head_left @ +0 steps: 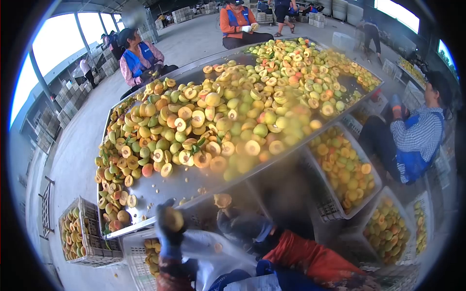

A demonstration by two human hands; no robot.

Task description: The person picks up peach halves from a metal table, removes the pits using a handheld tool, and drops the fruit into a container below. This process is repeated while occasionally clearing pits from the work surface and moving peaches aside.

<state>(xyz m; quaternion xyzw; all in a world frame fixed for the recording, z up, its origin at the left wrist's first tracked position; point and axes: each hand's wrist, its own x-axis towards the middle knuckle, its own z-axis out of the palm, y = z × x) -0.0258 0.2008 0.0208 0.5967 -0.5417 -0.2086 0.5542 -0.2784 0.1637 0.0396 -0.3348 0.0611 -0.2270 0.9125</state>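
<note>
My left hand (168,237), in a dark blue glove, is closed around a peach half (174,219) whose cut face shows, just off the near edge of the metal table (194,178). My right hand (239,224), gloved in grey-blue, grips a pale orange peach piece (222,200) at its fingertips. Blur hides the finer detail of both hands. Spread over the table is a big heap of peaches (212,99), many cut in half with the stone or hollow showing. Clear plastic (206,252) covers my lap between my arms.
Crates of peaches stand at the left (73,233), below my left hand (152,257), and to the right (342,172) and lower right (388,225). People in blue vests sit around the table: far left (141,60), far side (239,24) and right (417,131).
</note>
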